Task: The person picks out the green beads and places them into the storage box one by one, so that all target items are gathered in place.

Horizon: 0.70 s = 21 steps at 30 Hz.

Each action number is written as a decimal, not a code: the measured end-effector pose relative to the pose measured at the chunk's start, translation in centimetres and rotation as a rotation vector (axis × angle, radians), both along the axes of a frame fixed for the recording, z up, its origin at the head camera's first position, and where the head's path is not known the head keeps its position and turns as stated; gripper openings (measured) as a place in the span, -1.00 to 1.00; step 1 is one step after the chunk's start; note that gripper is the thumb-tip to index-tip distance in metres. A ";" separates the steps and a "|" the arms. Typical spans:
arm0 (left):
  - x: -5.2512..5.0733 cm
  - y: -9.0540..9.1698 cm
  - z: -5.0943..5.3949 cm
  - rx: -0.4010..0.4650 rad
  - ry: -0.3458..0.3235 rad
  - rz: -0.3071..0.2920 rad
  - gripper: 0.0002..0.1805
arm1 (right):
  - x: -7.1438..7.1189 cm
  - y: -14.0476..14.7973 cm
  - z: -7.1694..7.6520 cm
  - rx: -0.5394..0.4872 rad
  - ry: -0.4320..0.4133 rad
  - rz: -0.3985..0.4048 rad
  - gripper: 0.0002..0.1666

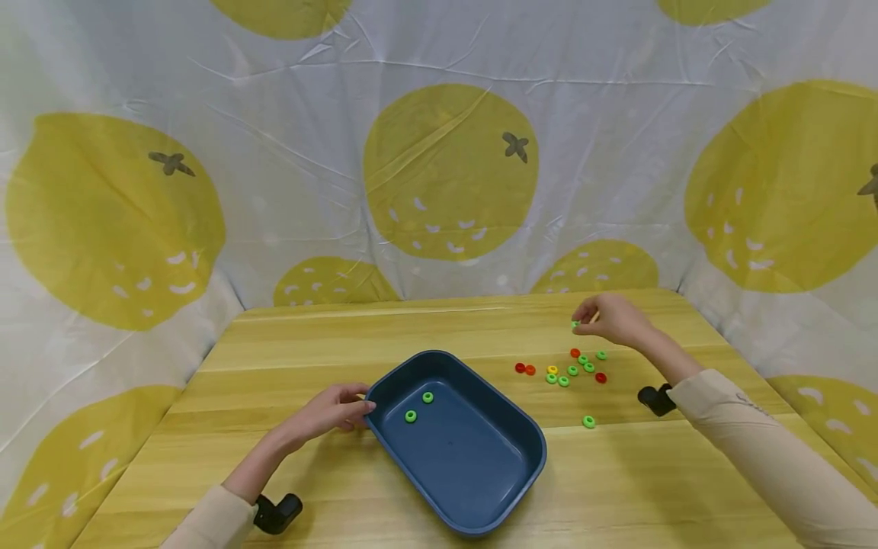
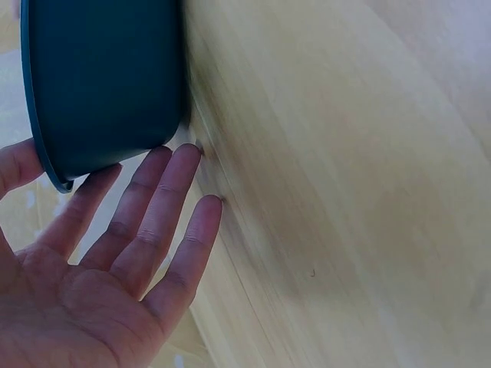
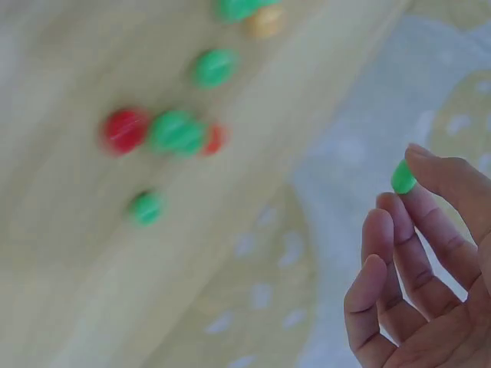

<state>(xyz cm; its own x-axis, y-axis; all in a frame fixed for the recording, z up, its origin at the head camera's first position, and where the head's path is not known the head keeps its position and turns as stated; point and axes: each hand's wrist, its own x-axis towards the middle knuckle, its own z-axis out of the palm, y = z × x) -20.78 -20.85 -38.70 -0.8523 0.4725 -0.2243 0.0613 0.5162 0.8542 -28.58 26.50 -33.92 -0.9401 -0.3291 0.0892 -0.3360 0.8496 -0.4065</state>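
A dark blue plastic tray (image 1: 473,465) lies at a slant on the table, with two green ring-shaped beads (image 1: 411,416) inside. At its far left corner my left hand (image 1: 336,412) holds the rim between thumb and index finger; in the left wrist view the other fingers (image 2: 153,222) spread below the tray's outer wall. Raised above the far right of the table, my right hand (image 1: 613,319) pinches a small green ring bead (image 3: 403,178) between thumb and index finger. Below it are scattered several green beads (image 1: 563,381), plus red, orange and yellow ones.
One green bead (image 1: 588,421) lies apart, right of the tray. The wooden table (image 1: 288,343) ends at a white curtain (image 1: 295,183) with yellow fruit prints, which also hangs at both sides. A black wrist device (image 1: 657,399) sits by each cuff.
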 end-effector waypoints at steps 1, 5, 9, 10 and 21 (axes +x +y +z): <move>0.0 0.0 0.0 0.002 0.001 -0.003 -0.41 | -0.1 -1.1 0.6 -0.002 0.012 0.018 -0.78; 0.2 0.0 0.0 0.012 0.001 -0.010 -0.43 | -0.3 -6.2 2.3 -0.044 0.057 0.110 -0.80; 0.2 0.0 0.0 0.014 -0.002 -0.008 -0.43 | 0.1 -11.5 3.0 -0.071 0.075 0.228 -0.81; 0.3 0.0 0.0 0.013 -0.001 -0.008 -0.42 | 0.4 -12.8 3.1 -0.074 0.074 0.257 -0.81; 0.2 0.2 0.2 -0.001 0.002 0.001 -0.40 | 2.9 -21.4 0.4 0.043 0.027 0.430 -0.85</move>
